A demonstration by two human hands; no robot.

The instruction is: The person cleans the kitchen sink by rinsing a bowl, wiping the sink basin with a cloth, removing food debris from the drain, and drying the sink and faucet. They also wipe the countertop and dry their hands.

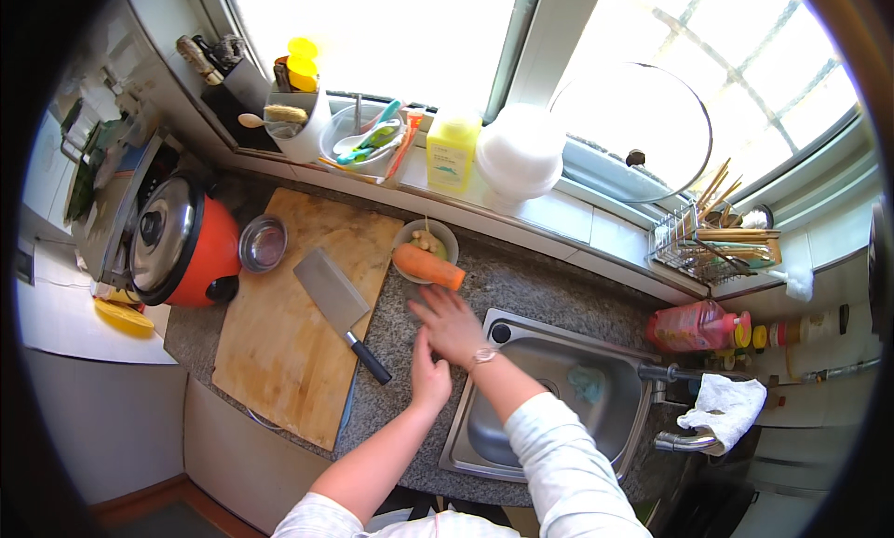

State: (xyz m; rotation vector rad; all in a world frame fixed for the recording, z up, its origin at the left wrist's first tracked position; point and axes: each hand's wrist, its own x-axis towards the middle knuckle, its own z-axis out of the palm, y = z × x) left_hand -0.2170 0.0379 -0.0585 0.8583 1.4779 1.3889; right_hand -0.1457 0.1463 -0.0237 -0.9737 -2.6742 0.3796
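My right hand (pixel 452 328) reaches forward over the granite counter with its fingers spread, nothing visible in it. Against its underside lies my left hand (pixel 430 376), forefinger and thumb apart; its other fingers are partly hidden, and it shows no object. Just beyond the right fingertips, a peeled carrot (pixel 427 265) rests across a bowl (pixel 450 239) holding a piece of ginger (pixel 426 241) and something pale green. To the left, a Chinese cleaver (pixel 332 290) lies on a wooden cutting board (pixel 279 356), its black handle (pixel 370 360) jutting past the board's edge.
Right of my hands is a stainless steel sink (pixel 499 426) with a blue-green cloth (pixel 585 384). A metal bowl (pixel 263 244) and red-orange cooker (pixel 185 241) stand left. The windowsill holds a yellow bottle (pixel 452 154), white bowls (pixel 520 150) and a chopstick rack (pixel 688 248).
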